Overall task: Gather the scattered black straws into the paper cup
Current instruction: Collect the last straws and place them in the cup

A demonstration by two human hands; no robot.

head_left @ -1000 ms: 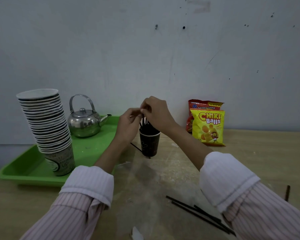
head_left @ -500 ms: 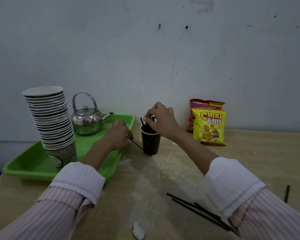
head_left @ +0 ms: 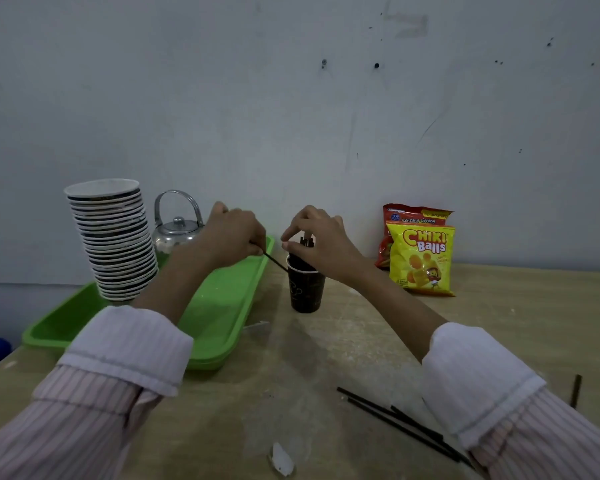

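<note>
the fingers of the left hand [head_left: 232,237] curl tight round one black straw [head_left: 275,261]. its far end is at the rim of the paper cup [head_left: 305,289]. the fingers of the right hand [head_left: 321,239] pinch the tops of the standing straws [head_left: 306,242] in that cup. both arms reach out over the bench [head_left: 222,410]. loose straws [head_left: 388,415] lie near the right sleeve [head_left: 475,382], which hides their ends.

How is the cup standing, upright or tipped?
Upright: the cup stands on its base on the table, rim up, straws poking out under the right hand.
</note>
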